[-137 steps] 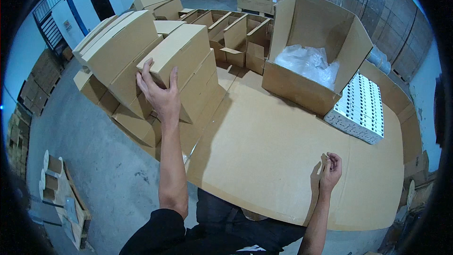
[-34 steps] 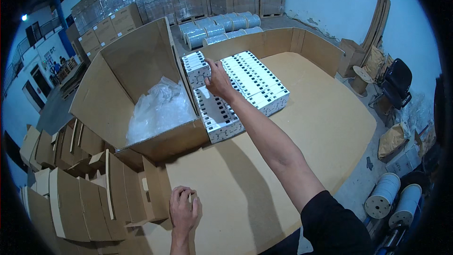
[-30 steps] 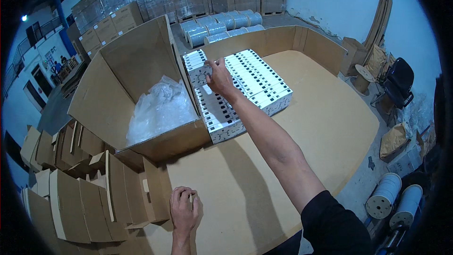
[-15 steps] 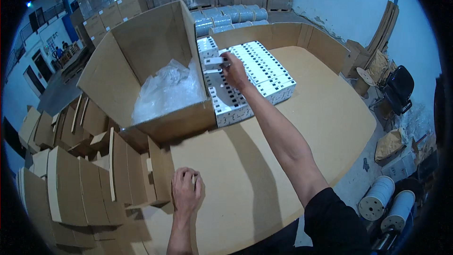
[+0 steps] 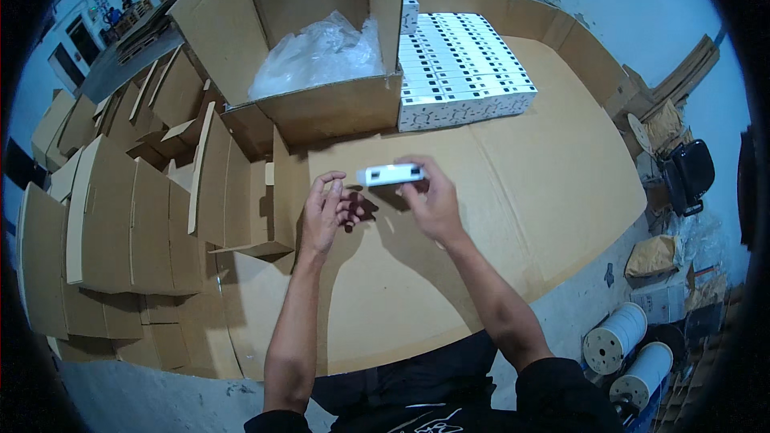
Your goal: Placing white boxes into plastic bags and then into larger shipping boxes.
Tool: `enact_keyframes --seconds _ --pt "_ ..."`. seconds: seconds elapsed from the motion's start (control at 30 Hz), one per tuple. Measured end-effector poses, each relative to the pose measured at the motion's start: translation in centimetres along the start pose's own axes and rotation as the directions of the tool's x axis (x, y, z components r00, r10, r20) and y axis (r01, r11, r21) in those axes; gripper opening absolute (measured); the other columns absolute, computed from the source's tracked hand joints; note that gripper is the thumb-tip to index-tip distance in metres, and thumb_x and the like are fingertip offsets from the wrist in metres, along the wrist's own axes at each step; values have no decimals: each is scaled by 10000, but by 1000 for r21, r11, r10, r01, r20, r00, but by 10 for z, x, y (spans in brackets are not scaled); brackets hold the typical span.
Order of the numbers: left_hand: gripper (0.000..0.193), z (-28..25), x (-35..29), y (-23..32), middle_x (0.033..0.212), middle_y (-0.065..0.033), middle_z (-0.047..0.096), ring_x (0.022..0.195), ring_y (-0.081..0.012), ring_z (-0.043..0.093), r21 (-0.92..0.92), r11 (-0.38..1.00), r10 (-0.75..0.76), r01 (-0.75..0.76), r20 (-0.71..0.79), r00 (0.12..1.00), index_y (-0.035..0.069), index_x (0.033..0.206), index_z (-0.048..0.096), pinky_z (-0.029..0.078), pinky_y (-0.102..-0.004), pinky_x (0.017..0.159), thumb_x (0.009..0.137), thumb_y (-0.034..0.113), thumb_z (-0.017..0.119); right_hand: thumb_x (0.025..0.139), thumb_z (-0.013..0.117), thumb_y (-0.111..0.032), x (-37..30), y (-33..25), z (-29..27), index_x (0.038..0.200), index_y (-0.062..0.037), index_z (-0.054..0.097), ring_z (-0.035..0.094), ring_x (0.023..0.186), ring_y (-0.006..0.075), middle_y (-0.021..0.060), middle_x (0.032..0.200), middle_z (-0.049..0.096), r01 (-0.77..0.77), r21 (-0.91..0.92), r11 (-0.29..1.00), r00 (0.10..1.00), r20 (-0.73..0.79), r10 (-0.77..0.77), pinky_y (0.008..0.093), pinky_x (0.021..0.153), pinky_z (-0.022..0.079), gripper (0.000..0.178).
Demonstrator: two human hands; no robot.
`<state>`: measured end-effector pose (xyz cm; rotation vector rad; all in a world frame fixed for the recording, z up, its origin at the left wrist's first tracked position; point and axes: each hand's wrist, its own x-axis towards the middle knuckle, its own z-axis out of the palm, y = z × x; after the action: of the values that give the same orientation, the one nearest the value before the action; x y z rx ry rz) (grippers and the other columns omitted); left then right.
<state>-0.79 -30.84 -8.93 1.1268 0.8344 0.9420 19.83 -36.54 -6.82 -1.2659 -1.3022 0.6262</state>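
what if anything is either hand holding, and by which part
The right hand grips a small, oblong white box with dark square marks by its right end. The left hand, beside its other end, holds nothing visible.

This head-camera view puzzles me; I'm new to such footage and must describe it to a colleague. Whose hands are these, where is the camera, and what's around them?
No robot here: these are a person's bare hands. The left of two fisheye cameras on the person's head looks down, so straight edges bend toward the rim. The right hand holds a small white box with dark squares above a cardboard-covered surface. The left hand is beside it, seemingly empty, fingers partly curled. On the surface are a block of similar white boxes, a large open carton containing clear plastic wrapping, and, leftward, brown cardboard boxes.
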Motion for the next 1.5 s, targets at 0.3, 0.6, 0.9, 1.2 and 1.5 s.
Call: enact_keyframes --seconds 0.3,0.6,0.9,1.2,1.5 --pt "404 1 -2 -8 1174 -144 640 1038 -153 645 -13 998 61 -64 -130 990 44 1347 465 569 -289 838 995 123 648 938 582 63 -4 18 19 1201 25 612 663 1102 219 219 1534 407 -54 213 976 992 121 28 309 890 551 268" --pt "474 3 -1 -7 1234 -143 615 1178 -213 609 250 947 228 -199 -92 969 11 1346 491 503 -338 1038 905 -89 632 908 631 76 1 29 17 1159 -6 435 687 1001 209 143 1022 635 -145 21 989 986 81 143 335 858 553 328" --pt "506 2 -5 -10 1248 -178 645 1193 -246 631 451 873 245 -184 -81 966 5 1370 483 502 -360 1053 897 -84 637 876 647 67 -1 33 15 1182 -5 438 699 1032 314 196 1046 639 -94 -57 994 989 105 100 406 908 540 378" --pt "646 12 -13 3 1448 -219 501 1365 -330 498 416 865 355 -280 -114 928 8 1459 375 354 -453 1188 929 175 704 814 562 123 -2 32 11 1280 5 415 652 1157 354 228 1161 636 25 -85 996 997 79 -19 430 996 509 502" --pt "223 46 20 79 1154 -174 637 1107 -319 619 746 421 809 -516 -51 586 -5 1155 606 478 -430 991 962 100 568 704 605 56 -2 33 -9 1239 3 504 530 1151 402 199 1184 567 83 -553 829 996 62 -58 503 1057 392 547"
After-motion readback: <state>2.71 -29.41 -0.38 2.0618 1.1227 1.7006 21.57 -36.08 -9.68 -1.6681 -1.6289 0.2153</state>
